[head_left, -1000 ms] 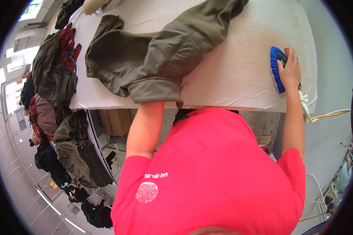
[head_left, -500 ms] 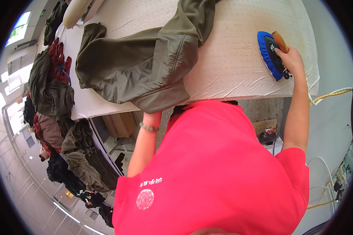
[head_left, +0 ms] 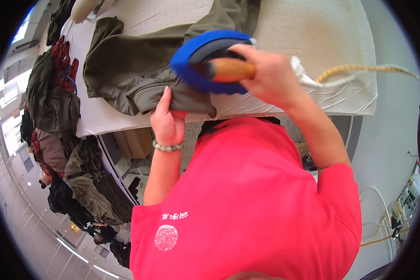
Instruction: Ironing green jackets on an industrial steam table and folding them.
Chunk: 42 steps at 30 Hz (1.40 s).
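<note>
An olive-green garment [head_left: 121, 60] lies partly bunched on the padded white table [head_left: 312, 32]. At its near edge, my left hand [head_left: 168, 122] grips the fabric, thumb on top and the other fingers mostly hidden. My right hand [head_left: 275, 77] is closed around the wooden handle of an iron [head_left: 198, 74] with a blue cover around its base. The iron is blurred and overlaps the garment's right part, just beyond my left hand. Whether it touches the cloth I cannot tell.
A white and yellow hose [head_left: 359, 69] runs right from behind the iron. Dark green and red clothes [head_left: 53, 102] are heaped beyond the table's left side. A cardboard box [head_left: 133, 143] sits below the table. A pale padded form [head_left: 84, 10] stands at the far left corner.
My right hand has brought the iron left from the table's right side to the garment. My left hand has come out from under the near edge, its thumb now on top.
</note>
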Each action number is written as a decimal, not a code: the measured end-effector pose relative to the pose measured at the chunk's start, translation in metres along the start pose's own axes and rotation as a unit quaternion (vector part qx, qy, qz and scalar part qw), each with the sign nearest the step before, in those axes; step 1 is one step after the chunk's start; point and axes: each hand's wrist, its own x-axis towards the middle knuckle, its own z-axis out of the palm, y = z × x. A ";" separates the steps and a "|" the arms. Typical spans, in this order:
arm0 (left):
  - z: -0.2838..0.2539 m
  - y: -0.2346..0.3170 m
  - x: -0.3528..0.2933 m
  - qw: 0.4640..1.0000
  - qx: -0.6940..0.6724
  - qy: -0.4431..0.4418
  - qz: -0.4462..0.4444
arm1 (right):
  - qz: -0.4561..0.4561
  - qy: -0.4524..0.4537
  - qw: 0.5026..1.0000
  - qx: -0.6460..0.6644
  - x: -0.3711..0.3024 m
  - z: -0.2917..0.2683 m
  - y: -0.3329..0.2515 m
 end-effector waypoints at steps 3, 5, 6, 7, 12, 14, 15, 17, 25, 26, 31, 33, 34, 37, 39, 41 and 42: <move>-0.009 0.006 -0.010 0.999 -0.043 0.016 0.025 | -0.053 -0.012 0.998 -0.034 0.015 0.002 -0.001; -0.016 0.008 -0.018 0.996 -0.051 0.064 0.025 | -0.034 0.034 0.996 -0.080 0.030 -0.004 0.013; -0.020 0.009 -0.022 0.996 -0.060 0.067 0.029 | 0.019 0.046 0.995 -0.088 0.037 -0.010 0.024; -0.025 0.009 -0.027 0.991 -0.063 0.114 0.028 | 0.059 0.055 0.992 -0.094 0.041 -0.022 0.037; -0.058 0.001 -0.056 0.999 0.006 0.039 0.028 | 0.219 -0.024 0.948 -0.231 0.040 -0.070 0.110; -0.083 -0.002 -0.068 0.998 0.043 -0.038 -0.030 | 0.265 -0.044 0.930 -0.252 0.029 -0.079 0.134; -0.098 -0.003 -0.071 0.993 0.055 -0.078 -0.069 | 0.286 -0.055 0.918 -0.269 0.025 -0.084 0.142; -0.135 0.006 -0.069 0.994 0.036 -0.046 -0.096 | 0.282 -0.043 0.909 -0.304 0.018 -0.089 0.145; -0.218 0.055 0.016 0.962 0.050 0.268 0.031 | 0.240 -0.071 0.965 0.075 0.056 -0.004 0.055; -0.216 0.059 0.032 0.953 0.044 0.298 0.022 | 0.344 -0.153 0.924 0.072 0.070 0.016 0.047; -0.201 0.087 0.056 0.969 -0.105 0.219 0.040 | 0.331 -0.253 0.889 0.190 0.100 0.047 0.023; -0.196 0.104 0.041 0.970 -0.073 0.203 0.110 | 0.247 -0.170 0.908 0.293 0.097 0.022 0.017; -0.194 0.113 0.030 0.963 -0.048 0.211 0.160 | 0.188 -0.136 0.920 0.317 0.093 0.002 0.015; -0.184 0.130 -0.007 0.954 -0.044 0.206 0.215 | 0.132 0.020 0.887 0.443 0.064 -0.063 0.014; -0.173 0.131 -0.025 0.963 -0.074 0.139 0.220 | 0.127 0.063 0.874 0.465 0.045 -0.095 0.023; -0.160 0.127 -0.039 0.959 -0.114 0.148 0.213 | 0.104 0.093 0.854 0.500 0.025 -0.127 0.034; -0.154 0.127 -0.046 0.956 -0.146 0.145 0.209 | 0.098 0.141 0.861 0.479 0.013 -0.143 0.039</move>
